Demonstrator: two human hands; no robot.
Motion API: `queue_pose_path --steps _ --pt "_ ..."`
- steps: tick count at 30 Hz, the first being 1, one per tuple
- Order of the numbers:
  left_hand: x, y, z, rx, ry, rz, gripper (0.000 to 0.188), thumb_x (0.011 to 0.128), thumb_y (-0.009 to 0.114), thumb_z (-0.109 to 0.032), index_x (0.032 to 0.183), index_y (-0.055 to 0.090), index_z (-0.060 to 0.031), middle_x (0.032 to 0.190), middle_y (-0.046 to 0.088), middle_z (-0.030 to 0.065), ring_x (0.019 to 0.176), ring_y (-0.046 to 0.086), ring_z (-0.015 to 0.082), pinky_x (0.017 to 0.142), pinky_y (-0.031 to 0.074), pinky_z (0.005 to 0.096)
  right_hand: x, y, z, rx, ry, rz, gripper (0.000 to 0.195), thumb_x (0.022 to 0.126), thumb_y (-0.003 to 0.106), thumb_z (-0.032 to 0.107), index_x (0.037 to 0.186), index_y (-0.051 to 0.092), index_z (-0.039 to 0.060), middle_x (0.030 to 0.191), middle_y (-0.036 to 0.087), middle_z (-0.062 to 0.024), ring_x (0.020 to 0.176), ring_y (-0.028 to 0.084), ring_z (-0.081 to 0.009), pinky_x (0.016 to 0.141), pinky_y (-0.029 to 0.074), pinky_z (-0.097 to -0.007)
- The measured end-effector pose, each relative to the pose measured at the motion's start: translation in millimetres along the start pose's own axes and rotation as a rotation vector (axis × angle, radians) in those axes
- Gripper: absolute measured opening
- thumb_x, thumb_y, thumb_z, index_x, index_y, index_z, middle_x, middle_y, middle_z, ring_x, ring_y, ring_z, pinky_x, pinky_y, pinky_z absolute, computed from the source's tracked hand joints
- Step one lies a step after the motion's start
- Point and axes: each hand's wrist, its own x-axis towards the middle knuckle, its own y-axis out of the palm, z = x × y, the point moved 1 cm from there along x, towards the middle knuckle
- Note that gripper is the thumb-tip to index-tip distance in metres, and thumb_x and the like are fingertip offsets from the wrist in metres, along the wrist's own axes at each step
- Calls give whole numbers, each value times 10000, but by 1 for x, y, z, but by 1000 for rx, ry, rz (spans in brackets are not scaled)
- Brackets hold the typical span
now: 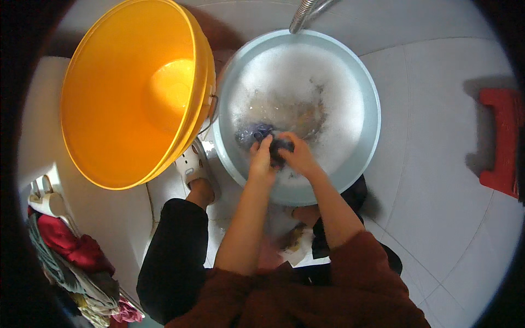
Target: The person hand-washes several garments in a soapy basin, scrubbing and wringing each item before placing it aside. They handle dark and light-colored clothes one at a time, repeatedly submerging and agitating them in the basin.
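A wide pale blue basin [371, 123] stands before me, full of water covered with whitish suds [270, 61]. Over its near half, my left hand [262, 159] and my right hand [300, 155] grip a dark, wet piece of cloth [280, 148] between them. The fingers of both hands are bent around it and partly blurred. Just beyond my left hand, a bluish-purple part of fabric [259, 130] shows at the water's surface; whether it belongs to the same piece, I cannot tell. Darker, brownish patches in the suds lie past my fingers, their contents unclear.
Left of the basin sits a large yellow bucket [123, 94] with a wire handle [213, 112]. A ribbed metal hose [302, 16] hangs over the basin's far rim. A red plastic stool [498, 143] is far right. Piled clothes [78, 262] lie lower left, near my clog-shod foot [192, 164].
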Motion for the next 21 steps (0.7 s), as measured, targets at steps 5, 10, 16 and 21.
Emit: queue_pose_path --steps 5,10,16,21 --pt "-10 -11 -6 -100 12 240 339 795 563 -237 1055 511 -27 1003 558 102 932 526 242 807 435 387 -63 -60 123 347 -103 332 428 724 605 52 1132 476 51 946 533 -34 845 522 -130 749 433 -274" --pt "-70 58 28 -182 -36 445 220 859 418 -146 999 552 -41 937 598 87 847 576 206 796 462 359 -35 -87 87 601 -96 -226 421 791 588 189 1164 464 38 1042 522 -58 951 509 -152 812 441 -304" --pt "-153 57 -1 -226 -93 581 303 866 454 -305 1054 531 -80 1019 577 79 906 560 207 806 458 361 -79 -66 124 1220 -79 47 345 768 600 255 1053 509 84 974 521 -58 885 526 -179 766 448 -289" --pt "-234 89 -26 372 175 578 547 794 554 -460 1166 440 -75 1097 530 88 928 550 207 834 444 339 -96 -116 197 812 -217 -6 269 694 656 203 904 530 90 853 534 -47 784 527 -155 705 441 -267"
